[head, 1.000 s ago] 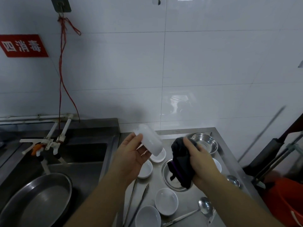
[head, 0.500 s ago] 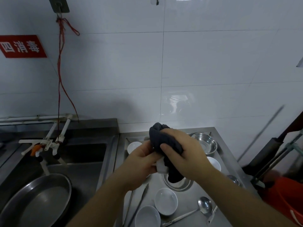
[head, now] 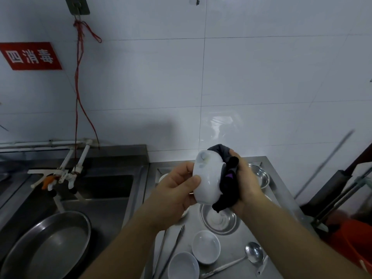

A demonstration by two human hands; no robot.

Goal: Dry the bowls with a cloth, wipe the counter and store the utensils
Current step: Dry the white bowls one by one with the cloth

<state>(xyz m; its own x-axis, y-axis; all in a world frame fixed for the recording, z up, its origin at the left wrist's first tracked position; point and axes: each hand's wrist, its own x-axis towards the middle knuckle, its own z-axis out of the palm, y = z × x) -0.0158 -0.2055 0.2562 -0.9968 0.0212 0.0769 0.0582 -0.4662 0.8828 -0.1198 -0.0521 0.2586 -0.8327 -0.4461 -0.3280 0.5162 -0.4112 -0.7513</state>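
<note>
I hold a white bowl (head: 207, 178) up above the steel counter (head: 237, 250), its base turned toward me. My left hand (head: 177, 190) grips its left side. My right hand (head: 244, 180) grips a dark cloth (head: 227, 184) and presses it into the bowl's mouth on the right. Below on the counter lie two white bowls (head: 205, 246) (head: 183, 265), a steel bowl (head: 219, 220), a second steel bowl (head: 260, 177) at the back, metal tongs (head: 171, 248) and a ladle (head: 252, 255).
A steel sink (head: 112, 198) lies to the left with a large steel basin (head: 46, 244) in it and taps (head: 60, 174) above. An orange bucket (head: 354, 242) and dark handles stand off the counter's right edge. White tiled wall behind.
The cloth in my right hand came against the bowl and went over it, and the bowl has since turned its base toward me with the cloth now at its right side.
</note>
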